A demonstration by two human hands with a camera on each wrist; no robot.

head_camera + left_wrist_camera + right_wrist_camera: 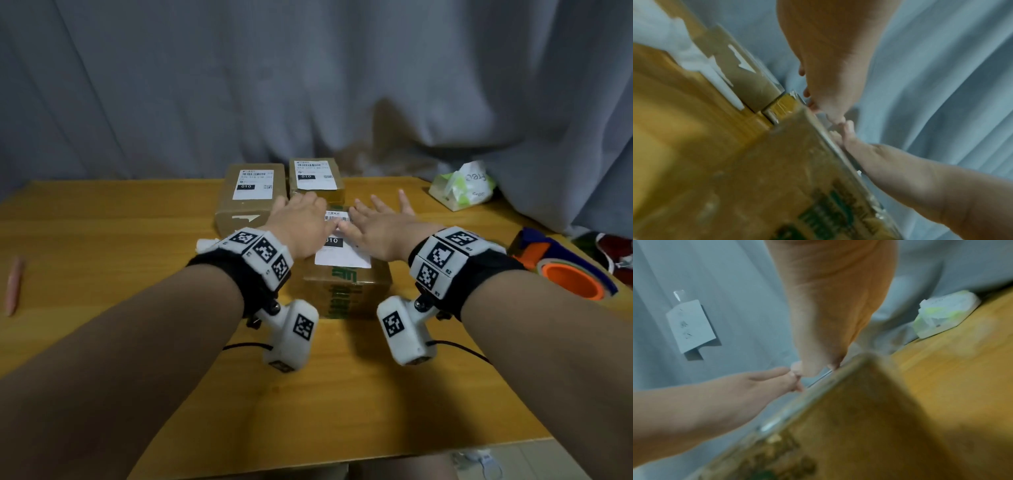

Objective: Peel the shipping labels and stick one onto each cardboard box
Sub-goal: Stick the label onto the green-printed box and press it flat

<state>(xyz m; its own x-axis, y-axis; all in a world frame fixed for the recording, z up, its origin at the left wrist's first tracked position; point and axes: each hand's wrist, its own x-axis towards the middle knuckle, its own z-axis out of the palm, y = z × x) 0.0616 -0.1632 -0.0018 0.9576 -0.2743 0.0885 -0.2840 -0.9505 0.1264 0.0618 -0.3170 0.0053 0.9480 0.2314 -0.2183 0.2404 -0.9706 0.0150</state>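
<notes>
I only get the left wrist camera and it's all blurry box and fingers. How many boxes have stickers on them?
Observer: All three. The back-left box, the back-right box and the near box each have a white label on top.
Operator: Is anyone grabbing the near one's sticker?
Observer: No. The left hand and right hand press down on that label.
Operator: What's far right?
Observer: A tissue pack and an orange tape roll.
</notes>
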